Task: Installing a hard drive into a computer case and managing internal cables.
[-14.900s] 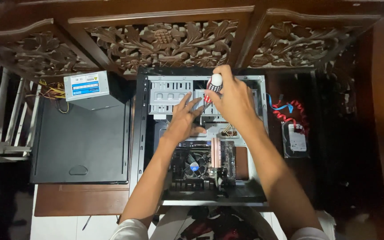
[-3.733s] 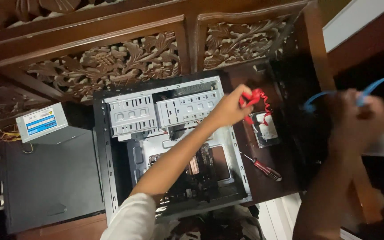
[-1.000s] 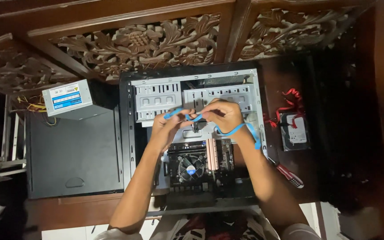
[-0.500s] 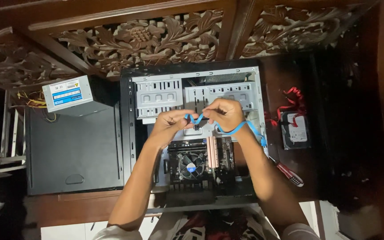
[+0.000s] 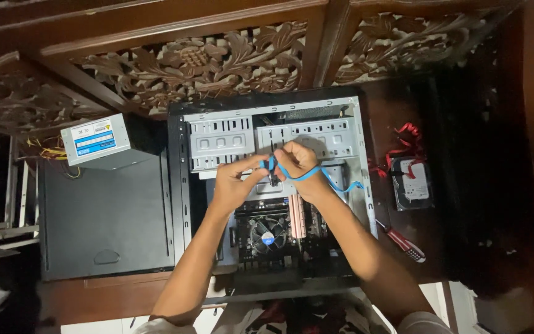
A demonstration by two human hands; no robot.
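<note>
- Above the open computer case (image 5: 366, 185), lying on its side on a dark wooden table (image 5: 465, 124), both hands meet over the drive cage (image 5: 307, 133) and work a thin blue data cable (image 5: 316, 175).
- Left hand (image 5: 233, 185): fingers curl closed, with thumb and forefinger pinching the cable's dark end connector (image 5: 271, 176).
- Right hand (image 5: 301, 167): fingers are closed around the cable just behind that connector; the loose run loops out past the wrist and trails toward the case's right wall.
- Handling, as a judgement: the cable looks light, flat and limp, so it will flop and twist unless held close to its end. The plastic connector is the stiff part and the sensible place to grip; its small latch and contacts are likely fragile, so a straight, gentle hold suits it better than bending or tugging on the ribbon.
- Below the hands sit the motherboard with its round cooler fan (image 5: 269, 234) and upright memory sticks (image 5: 298, 216).
- Beside the case on the right lie a hard drive (image 5: 412, 185) with a red cable (image 5: 403, 139) coiled about it and a red-handled screwdriver (image 5: 403, 242).
- To the left lie the black side panel (image 5: 103, 216) and a grey power supply (image 5: 97, 139) with yellow wires.
</note>
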